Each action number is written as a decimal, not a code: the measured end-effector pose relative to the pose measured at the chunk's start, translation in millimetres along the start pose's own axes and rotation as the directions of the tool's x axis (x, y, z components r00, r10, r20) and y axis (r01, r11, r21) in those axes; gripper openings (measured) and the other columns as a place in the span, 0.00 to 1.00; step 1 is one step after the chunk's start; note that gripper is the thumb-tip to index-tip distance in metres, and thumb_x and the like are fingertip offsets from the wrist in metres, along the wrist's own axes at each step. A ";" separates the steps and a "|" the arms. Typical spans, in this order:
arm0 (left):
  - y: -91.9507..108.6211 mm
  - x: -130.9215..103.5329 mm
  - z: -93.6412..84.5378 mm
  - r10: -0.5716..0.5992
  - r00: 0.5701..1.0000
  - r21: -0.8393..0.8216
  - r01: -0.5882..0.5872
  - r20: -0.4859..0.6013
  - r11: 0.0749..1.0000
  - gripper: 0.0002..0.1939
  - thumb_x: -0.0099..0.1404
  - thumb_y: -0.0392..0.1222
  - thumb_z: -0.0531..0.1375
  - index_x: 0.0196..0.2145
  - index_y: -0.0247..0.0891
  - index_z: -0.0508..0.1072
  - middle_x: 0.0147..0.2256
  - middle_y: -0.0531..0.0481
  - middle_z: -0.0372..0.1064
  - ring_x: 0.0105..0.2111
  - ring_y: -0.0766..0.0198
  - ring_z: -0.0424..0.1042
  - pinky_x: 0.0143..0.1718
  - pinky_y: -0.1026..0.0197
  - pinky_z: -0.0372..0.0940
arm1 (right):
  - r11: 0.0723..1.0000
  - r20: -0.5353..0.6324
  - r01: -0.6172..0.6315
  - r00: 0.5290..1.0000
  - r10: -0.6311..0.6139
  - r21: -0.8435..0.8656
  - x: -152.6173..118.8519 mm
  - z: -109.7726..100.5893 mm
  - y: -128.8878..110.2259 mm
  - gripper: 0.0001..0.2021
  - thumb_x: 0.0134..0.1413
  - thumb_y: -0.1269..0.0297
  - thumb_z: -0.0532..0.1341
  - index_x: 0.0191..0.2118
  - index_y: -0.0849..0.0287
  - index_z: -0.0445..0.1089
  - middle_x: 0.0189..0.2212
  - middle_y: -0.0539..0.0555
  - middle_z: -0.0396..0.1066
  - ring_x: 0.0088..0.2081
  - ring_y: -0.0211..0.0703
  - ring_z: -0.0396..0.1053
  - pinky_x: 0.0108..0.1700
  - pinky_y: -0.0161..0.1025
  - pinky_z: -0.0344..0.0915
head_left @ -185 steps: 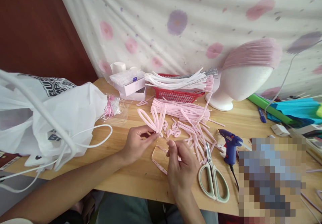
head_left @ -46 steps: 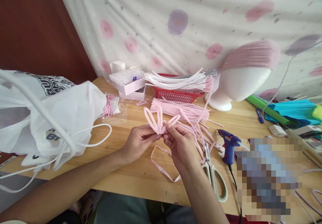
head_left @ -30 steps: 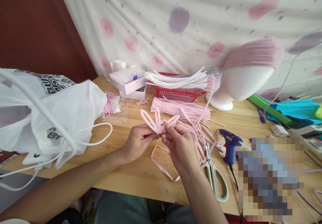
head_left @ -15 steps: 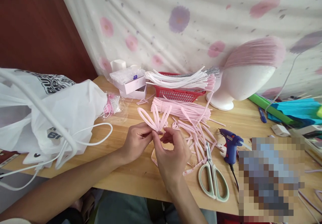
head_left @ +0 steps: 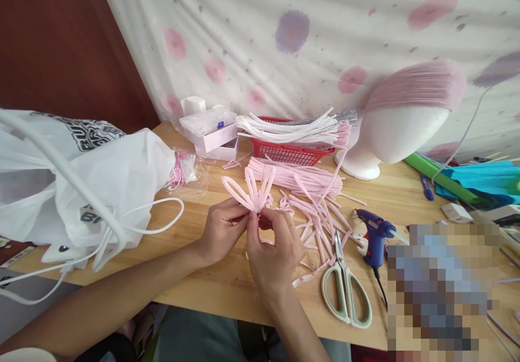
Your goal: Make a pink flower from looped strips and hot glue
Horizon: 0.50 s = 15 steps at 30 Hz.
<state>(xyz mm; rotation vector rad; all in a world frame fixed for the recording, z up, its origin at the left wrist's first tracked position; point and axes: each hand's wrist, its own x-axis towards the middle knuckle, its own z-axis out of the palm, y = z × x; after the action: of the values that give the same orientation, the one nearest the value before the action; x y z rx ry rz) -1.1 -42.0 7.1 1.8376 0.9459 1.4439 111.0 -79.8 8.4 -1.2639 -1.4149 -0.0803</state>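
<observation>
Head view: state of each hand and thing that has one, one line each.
Left hand: pinching pink loops at their base
Right hand: pinching the same base
Pink loops: fanned out, gathered at base
Scissors: closed, lying on table
Glue gun: upright, glue stick protruding, power unclear
Red basket: heaped with pipe cleaners
Foam head: standing, top covered in pink
Marker: lying flat, cap unclear

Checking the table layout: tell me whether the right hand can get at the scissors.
Probably yes: the scissors lie with handles uncovered, right of the right hand, though that hand would likely have to release the pink loops first.
</observation>
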 end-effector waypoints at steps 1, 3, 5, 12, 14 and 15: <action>0.6 0.2 0.0 0.001 1.000 0.002 -0.001 -0.001 1.000 0.13 0.67 0.48 0.64 0.32 0.38 0.85 0.30 0.45 0.80 0.30 0.61 0.77 0.32 0.63 0.71 | 1.000 -0.005 0.002 1.000 -0.002 0.003 0.0 0.0 -0.3 0.03 0.61 0.72 0.61 0.36 0.58 0.70 0.26 0.50 0.70 0.28 0.37 0.69 0.33 0.35 0.67; 1.7 0.7 0.1 -0.006 1.000 0.007 0.006 -0.003 1.000 0.14 0.67 0.48 0.64 0.32 0.38 0.85 0.30 0.45 0.80 0.30 0.61 0.77 0.32 0.63 0.71 | 1.000 -0.015 0.003 1.000 -0.003 0.006 0.0 -0.2 -0.5 0.03 0.61 0.72 0.62 0.36 0.58 0.70 0.26 0.50 0.71 0.28 0.36 0.69 0.32 0.34 0.68; 2.3 1.0 0.3 -0.011 1.000 0.015 0.011 -0.012 1.000 0.14 0.67 0.49 0.64 0.32 0.38 0.84 0.29 0.45 0.79 0.29 0.61 0.76 0.32 0.63 0.70 | 1.000 -0.020 -0.001 1.000 0.001 0.002 -0.2 -0.9 -0.2 0.02 0.61 0.71 0.62 0.37 0.58 0.70 0.27 0.50 0.71 0.28 0.36 0.69 0.33 0.34 0.68; -2.9 -1.1 2.1 -0.010 1.000 0.003 0.010 -0.009 1.000 0.14 0.67 0.49 0.63 0.32 0.38 0.84 0.28 0.45 0.79 0.31 0.59 0.77 0.32 0.62 0.70 | 1.000 -0.016 0.026 1.000 -0.026 -0.003 0.1 -1.5 2.1 0.03 0.61 0.73 0.62 0.37 0.58 0.71 0.27 0.50 0.73 0.28 0.36 0.70 0.34 0.34 0.68; -3.4 -1.8 2.3 -0.020 1.000 -0.006 0.020 0.010 1.000 0.15 0.68 0.49 0.63 0.32 0.38 0.85 0.28 0.45 0.80 0.33 0.58 0.78 0.34 0.61 0.71 | 0.999 -0.015 0.036 0.999 -0.035 0.005 0.2 -1.4 2.2 0.04 0.61 0.73 0.61 0.37 0.57 0.71 0.28 0.50 0.73 0.29 0.36 0.71 0.34 0.34 0.69; -3.1 -2.0 2.3 -0.022 1.000 -0.009 0.022 0.015 1.000 0.15 0.68 0.49 0.62 0.32 0.38 0.85 0.28 0.44 0.80 0.34 0.57 0.79 0.34 0.61 0.71 | 0.999 -0.015 0.035 0.999 -0.034 0.008 0.3 -1.4 2.1 0.04 0.61 0.73 0.61 0.37 0.57 0.72 0.28 0.50 0.74 0.29 0.36 0.72 0.35 0.34 0.69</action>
<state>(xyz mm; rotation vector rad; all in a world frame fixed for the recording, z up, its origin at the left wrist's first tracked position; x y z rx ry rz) 0.3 -42.0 3.0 1.8234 0.9476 1.4172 113.5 -79.7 7.9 -1.2301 -1.4232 -0.1071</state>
